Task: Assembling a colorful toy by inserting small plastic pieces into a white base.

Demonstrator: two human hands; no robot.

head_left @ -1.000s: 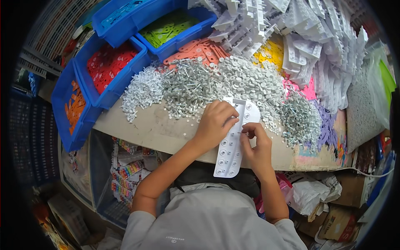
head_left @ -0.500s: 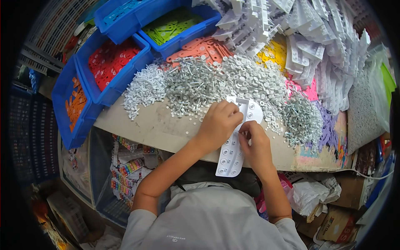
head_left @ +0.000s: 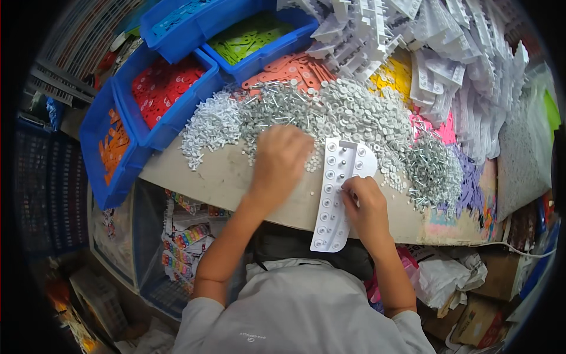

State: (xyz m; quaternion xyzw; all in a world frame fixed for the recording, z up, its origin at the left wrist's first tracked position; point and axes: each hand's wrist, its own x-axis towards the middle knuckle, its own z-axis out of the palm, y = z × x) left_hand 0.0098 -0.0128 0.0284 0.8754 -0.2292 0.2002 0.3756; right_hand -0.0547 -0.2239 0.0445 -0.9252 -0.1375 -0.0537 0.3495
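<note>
**Operator:** In the head view I have the left hand (head_left: 280, 162) reaching forward onto the near edge of the grey-white heap of small parts (head_left: 330, 115). Its fingers are curled down into the pieces. I can't tell whether it has any pinched yet, since the back of the hand covers them.

**Second:** And the right?

**Operator:** The right hand (head_left: 367, 203) rests against the right side of the long white tray (head_left: 337, 192), fingertips on its rows of round sockets, steadying it. The tray lies lengthwise on the tabletop (head_left: 218, 177), its rounded far end touching the heap and its near end hanging past the table's front edge. Several sockets look filled.

**Second:** Anything crowding the work?

**Operator:** Blue bins of red (head_left: 162, 88), orange (head_left: 115, 141) and green (head_left: 250, 38) pieces sit well off to the left. Stacks of white trays (head_left: 448, 65) lie beyond the heap.

**Second:** How would you handle it?

**Operator:** I'd judge it best to keep the right palm pressing the tray flat, because that overhang could tip it. I'd gather only a few pieces at once and seat each squarely in its socket.
</note>
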